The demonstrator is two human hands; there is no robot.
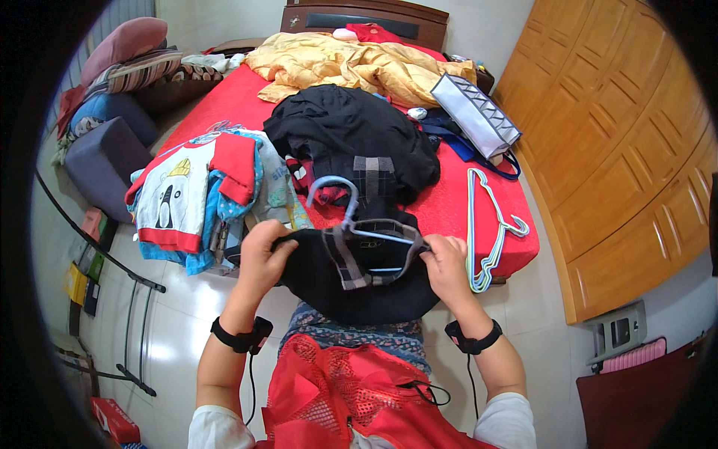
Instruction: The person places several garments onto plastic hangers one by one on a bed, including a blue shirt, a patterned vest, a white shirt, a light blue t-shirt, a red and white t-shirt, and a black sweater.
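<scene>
A black top with a grey plaid collar hangs spread between my two hands, just in front of the bed. A light blue clothes hanger runs inside it, its hook standing up out of the collar. My left hand pinches the left shoulder between thumb and fingers. At the other shoulder, my right hand is closed on the cloth. Most of the hanger's bar is hidden by the fabric. Right behind the top lies a heap of dark clothes on the bed.
On the red-covered bed, several hangers lie to the right and folded children's clothes are stacked to the left. A yellow quilt and a white storage bag are farther back. A black metal rack stands left; wooden wardrobes line the right.
</scene>
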